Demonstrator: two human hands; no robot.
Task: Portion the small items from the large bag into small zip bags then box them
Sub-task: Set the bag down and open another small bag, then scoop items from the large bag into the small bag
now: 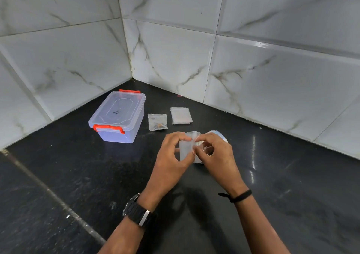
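- At frame centre, I had both hands raised just above the dark countertop [272, 195], working one small zip bag [186, 148] held between them.
- Left hand [171, 156]: thumb and fingers pinched the bag's left top edge; the clear film hung below the fingers, its long axis running roughly top to bottom in the frame.
- Right hand [216, 154]: fingertips pinched the opposite lip of the same bag. I could not tell whether small items were also cupped in it.
- Large bag [219, 134]: only a pale crumpled edge showed behind the right hand, right of centre. It lay nearer the right hand than the left, and I judged that hand the natural one to reach back for the next portion.
- Filled zip bag [157, 122]: flat on the counter above the hands, with small brownish items at its lower edge.
- Stack of empty zip bags [181, 115]: just right of the filled one, apart from it.
- Box [118, 117]: clear, orange latches, lid on, at left of centre near the tiled corner. I judged boxing not yet begun.
- Step in hand, by my reading: opening or sealing the mouth of the held bag.
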